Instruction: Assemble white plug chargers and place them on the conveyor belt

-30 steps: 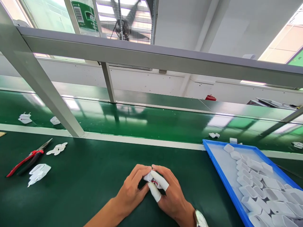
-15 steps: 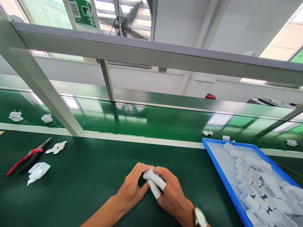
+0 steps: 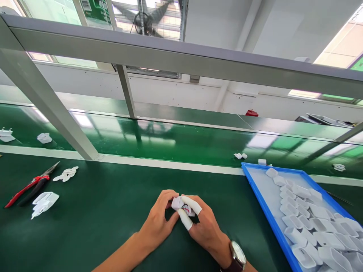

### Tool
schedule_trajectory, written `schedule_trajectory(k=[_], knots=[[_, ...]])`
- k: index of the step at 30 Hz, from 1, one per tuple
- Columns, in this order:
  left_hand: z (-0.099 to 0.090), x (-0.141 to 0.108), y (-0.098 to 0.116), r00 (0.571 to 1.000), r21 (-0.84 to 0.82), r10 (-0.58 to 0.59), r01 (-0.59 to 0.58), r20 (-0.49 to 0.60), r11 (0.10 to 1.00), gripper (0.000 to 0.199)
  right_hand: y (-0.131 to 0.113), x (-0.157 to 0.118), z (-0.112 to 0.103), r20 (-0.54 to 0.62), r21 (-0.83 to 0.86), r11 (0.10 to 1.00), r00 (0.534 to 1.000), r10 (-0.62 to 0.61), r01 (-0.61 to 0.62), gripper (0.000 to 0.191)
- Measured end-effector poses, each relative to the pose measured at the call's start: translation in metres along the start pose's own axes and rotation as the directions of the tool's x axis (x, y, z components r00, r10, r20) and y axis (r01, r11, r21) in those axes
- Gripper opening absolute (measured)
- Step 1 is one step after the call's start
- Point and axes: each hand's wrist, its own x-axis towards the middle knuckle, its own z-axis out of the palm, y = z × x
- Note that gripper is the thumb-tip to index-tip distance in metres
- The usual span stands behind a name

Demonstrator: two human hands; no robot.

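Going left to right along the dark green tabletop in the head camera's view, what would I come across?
Red-and-black pliers, small flat white pieces, left hand, white part with wires, right hand, wristwatch, blue-rimmed tray of white casings.

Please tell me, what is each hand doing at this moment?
Left hand: closed on the white plastic housing.
Right hand: closed on the same housing, finger and thumb in white covers.

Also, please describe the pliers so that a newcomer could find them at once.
On the dark green table, look far to the left of the left hand. The pliers lie there slantwise beside white pieces. Only they have handles, one red, one black.
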Motion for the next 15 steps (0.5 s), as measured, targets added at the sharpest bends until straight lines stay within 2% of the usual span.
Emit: schedule_trajectory(k=[4,9,12,15], knots=[[0.001,0.000,-0.004,1.000,0.007,0.005,-0.005,-0.009,1.000,0.034,-0.001,0.001,0.000,0.023,0.016,1.000,1.000,0.015,-0.016,0.043],[0.003,0.002,0.004,0.991,0.077,0.112,-0.106,-0.073,0.991,0.032,-0.003,0.003,-0.003,0.075,0.112,0.989,0.993,0.092,-0.100,0.035],[0.003,0.005,0.013,0.988,0.112,0.130,-0.120,-0.086,0.986,0.029,-0.002,0.004,-0.006,0.140,0.236,0.933,0.960,0.243,-0.271,0.024],[0.003,0.006,0.015,0.982,0.147,0.161,-0.147,-0.094,0.978,0.029,0.000,0.005,-0.005,0.208,0.432,0.757,0.871,0.446,-0.491,0.020]])
